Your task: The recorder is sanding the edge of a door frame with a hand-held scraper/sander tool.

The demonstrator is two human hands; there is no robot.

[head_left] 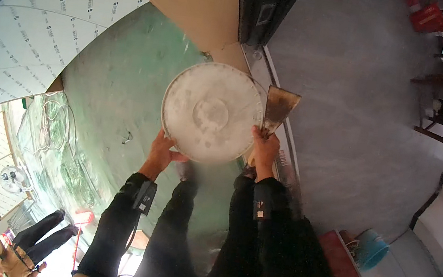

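A: Where is the disc [211,112]?
B: Raised in front of the person, above the green floor [118,80]; it is round, whitish and smudged, with a ridged rim and a circle in its middle; whether it is a loose lid or the end of a bucket, I cannot tell.
A: And the hands?
B: The left hand [159,158] grips the rim at the lower left, thumb stretched inward; the right hand [265,150] is closed around the handle of a scraper [282,104], beside the disc's right edge; the scraper's broad, stained blade points up and away.
A: Anything around?
B: A pale cord [51,124] lies looped at the left; a blue container [371,250] stands at the lower right.
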